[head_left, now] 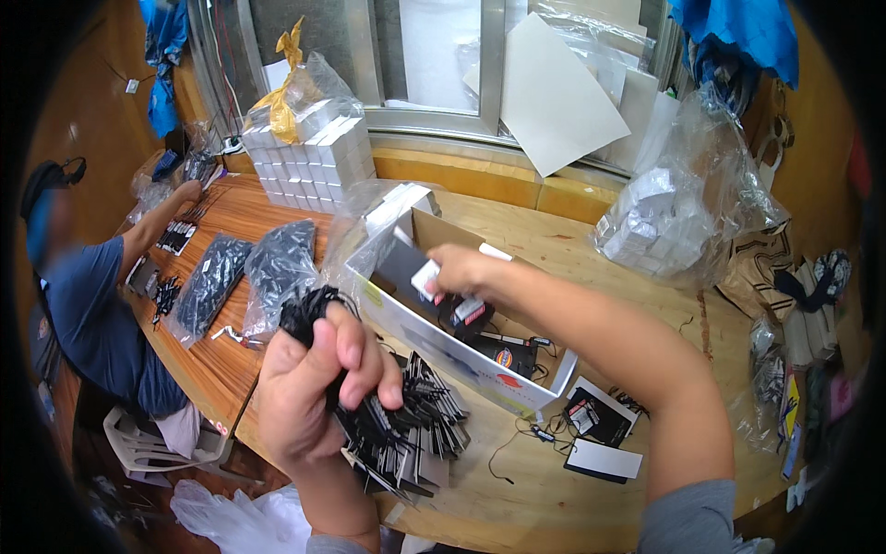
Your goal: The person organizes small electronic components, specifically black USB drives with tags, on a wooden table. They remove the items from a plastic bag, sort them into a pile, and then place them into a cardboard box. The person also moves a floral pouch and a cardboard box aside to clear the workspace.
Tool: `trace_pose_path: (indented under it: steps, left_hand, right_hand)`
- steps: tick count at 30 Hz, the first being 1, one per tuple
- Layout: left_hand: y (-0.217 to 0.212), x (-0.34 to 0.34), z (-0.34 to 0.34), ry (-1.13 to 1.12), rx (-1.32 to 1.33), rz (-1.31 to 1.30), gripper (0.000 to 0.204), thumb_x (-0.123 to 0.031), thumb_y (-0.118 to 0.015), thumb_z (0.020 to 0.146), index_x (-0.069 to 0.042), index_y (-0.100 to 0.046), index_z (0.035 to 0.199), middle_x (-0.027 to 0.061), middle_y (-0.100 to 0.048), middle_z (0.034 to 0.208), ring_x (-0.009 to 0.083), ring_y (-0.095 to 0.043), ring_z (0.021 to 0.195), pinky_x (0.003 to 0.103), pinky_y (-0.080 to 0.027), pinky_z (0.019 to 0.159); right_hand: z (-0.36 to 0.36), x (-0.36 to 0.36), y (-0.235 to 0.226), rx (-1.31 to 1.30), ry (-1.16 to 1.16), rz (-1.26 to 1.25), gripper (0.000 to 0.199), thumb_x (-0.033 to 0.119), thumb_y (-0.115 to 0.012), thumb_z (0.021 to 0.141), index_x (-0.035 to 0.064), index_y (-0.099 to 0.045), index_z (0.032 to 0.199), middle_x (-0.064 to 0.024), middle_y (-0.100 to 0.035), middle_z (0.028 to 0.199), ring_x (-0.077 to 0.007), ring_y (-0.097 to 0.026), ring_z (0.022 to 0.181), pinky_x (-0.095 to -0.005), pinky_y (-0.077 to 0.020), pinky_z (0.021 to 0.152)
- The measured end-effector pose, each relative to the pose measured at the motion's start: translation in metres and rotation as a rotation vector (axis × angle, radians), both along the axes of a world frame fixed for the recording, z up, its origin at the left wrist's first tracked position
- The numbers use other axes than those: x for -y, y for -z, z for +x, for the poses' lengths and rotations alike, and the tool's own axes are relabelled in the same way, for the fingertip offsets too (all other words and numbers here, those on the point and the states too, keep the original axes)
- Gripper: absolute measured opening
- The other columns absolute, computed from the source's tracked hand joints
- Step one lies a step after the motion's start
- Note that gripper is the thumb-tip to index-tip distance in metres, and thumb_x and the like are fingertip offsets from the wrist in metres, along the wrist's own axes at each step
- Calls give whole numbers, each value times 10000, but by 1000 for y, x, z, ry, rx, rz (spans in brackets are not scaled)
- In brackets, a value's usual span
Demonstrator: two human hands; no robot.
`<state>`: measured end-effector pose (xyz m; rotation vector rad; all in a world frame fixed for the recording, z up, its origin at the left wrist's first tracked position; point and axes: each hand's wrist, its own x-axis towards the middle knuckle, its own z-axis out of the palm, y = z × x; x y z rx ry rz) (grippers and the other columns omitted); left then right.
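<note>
The left hand (325, 374), at 8 o'clock, is clenched, its forearm (337, 499) angled toward 11 o'clock. The right forearm (600, 323) extends toward 10 o'clock; the right hand (460, 271) is curled, palm down.

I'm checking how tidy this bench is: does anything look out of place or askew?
Mildly. A few tags lie scattered at differing angles on the table beside the box, unlike those bunched in the left hand. A pale board leans askew by the window. I see no clear spill or damage.
</note>
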<state>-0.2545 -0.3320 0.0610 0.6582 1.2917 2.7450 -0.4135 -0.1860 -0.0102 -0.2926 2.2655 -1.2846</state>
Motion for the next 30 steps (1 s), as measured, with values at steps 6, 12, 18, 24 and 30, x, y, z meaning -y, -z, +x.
trace_pose_path:
  steps: [6,12,18,24,30]
  left_hand:
    - [5,-2,-13,239,93,61,213,-208,-390,857,-56,-400,709,-36,-335,521,62,-333,443,195,-274,449]
    - [10,-12,-20,262,111,18,201,-209,-415,849,-65,-406,709,-22,-365,571,65,-354,481,195,-294,481]
    - [13,-22,-20,-48,-42,-71,190,-215,-436,841,-30,-465,815,-3,-448,719,59,-387,514,187,-334,520]
    - [14,-26,-14,57,-144,-146,208,-208,-456,831,-12,-473,900,-9,-434,692,29,-367,486,155,-319,492]
    - [17,-34,-8,123,-123,-214,223,-211,-452,836,-39,-464,695,-9,-421,598,36,-342,466,155,-275,435]
  right_hand:
    - [17,-41,-100,-90,-26,-695,188,32,-514,759,64,-498,944,-25,-563,830,-102,-539,700,-269,-452,673]
    - [50,-44,-166,-211,202,-951,137,-32,-398,799,4,-445,922,-108,-534,818,-192,-545,725,-352,-487,670]
    - [76,-46,-201,-315,122,-766,138,-13,-443,785,-22,-436,922,-109,-525,811,-187,-543,715,-369,-484,676]
    - [99,-37,-212,-394,74,-639,181,7,-489,763,-15,-451,939,-95,-528,806,-172,-531,723,-367,-454,689]
    - [111,-42,-222,-468,174,-662,262,32,-518,756,-17,-440,1002,-103,-549,862,-158,-557,777,-320,-476,706]
